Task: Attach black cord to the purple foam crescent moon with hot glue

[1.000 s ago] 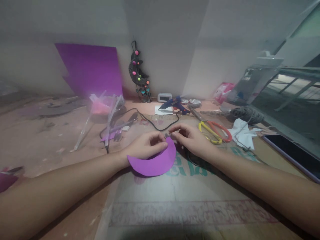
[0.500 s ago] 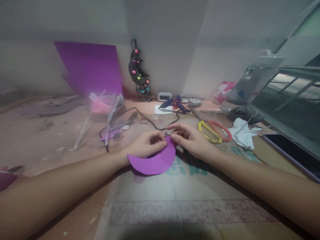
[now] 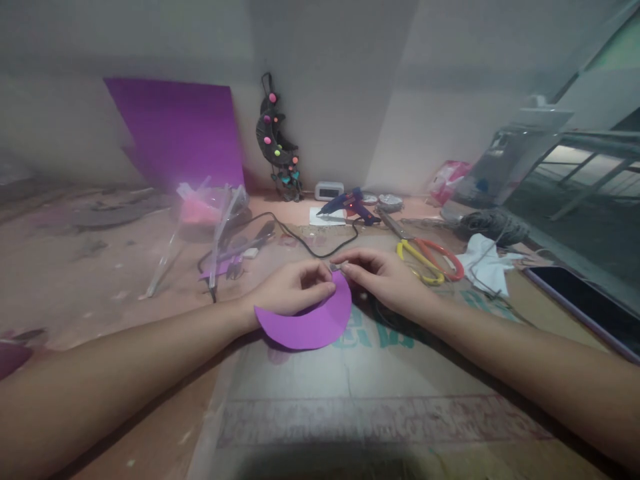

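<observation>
The purple crescent (image 3: 310,331) is over the table (image 3: 170,433), its long axis curving from the left wrist to a far tip between the hands. Left hand (image 3: 293,291), nearer, grips its inner edge; right fingers (image 3: 356,272) pinch grey cord (image 3: 336,267) at that tip.

The thumb of the left hand (image 3: 290,288) covers part of a purple paper crescent (image 3: 313,328); at the fingertips of the right hand (image 3: 383,277), a tiny grey scrap (image 3: 335,267), perhaps yarn, is partly hidden. Far left of the fingers, the edge cuts off a blurred dark-pink piece (image 3: 13,358); far right, a black, purple-rimmed phone (image 3: 590,307).
</observation>
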Motion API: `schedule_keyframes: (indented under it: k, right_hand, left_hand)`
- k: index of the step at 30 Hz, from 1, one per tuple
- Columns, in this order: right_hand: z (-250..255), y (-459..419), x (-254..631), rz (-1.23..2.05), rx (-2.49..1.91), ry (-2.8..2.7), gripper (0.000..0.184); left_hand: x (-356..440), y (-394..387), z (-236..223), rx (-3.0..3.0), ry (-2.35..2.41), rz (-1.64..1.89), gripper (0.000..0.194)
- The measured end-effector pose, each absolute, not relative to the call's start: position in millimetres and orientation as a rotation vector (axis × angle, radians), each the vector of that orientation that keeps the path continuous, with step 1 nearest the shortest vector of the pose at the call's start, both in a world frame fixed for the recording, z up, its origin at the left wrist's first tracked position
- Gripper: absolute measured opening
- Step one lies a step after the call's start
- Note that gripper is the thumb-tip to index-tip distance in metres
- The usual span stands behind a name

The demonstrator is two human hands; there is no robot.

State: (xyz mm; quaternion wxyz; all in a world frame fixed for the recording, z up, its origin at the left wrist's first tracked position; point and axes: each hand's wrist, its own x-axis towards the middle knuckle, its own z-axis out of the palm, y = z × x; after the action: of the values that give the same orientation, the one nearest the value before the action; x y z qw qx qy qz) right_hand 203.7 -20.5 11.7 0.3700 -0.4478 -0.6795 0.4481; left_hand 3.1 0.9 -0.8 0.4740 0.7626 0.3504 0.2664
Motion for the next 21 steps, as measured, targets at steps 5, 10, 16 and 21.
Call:
schedule_keyframes:
  k: [5,10,16,21]
  right_hand:
    - [14.0,-21.4,202.0,1.149,-1.145,-1.74,0.024]
    - [14.4,-21.8,201.0,1.131,-1.148,-1.72,0.019]
    - [11.7,-20.5,203.7,1.096,-1.112,-1.756,0.021]
    - [11.7,-20.8,203.8,1.113,-1.134,-1.755,0.024]
  left_hand:
    - [2.0,0.6,0.8,1.937,0.863,0.63,0.016]
    - [1.6,1.4,-0.4,1.997,0.861,0.62,0.018]
    - [1.1,1.8,-2.1,2.021,0.841,0.622,0.017]
    - [1.0,1.8,-2.5,2.02,0.81,0.64,0.015]
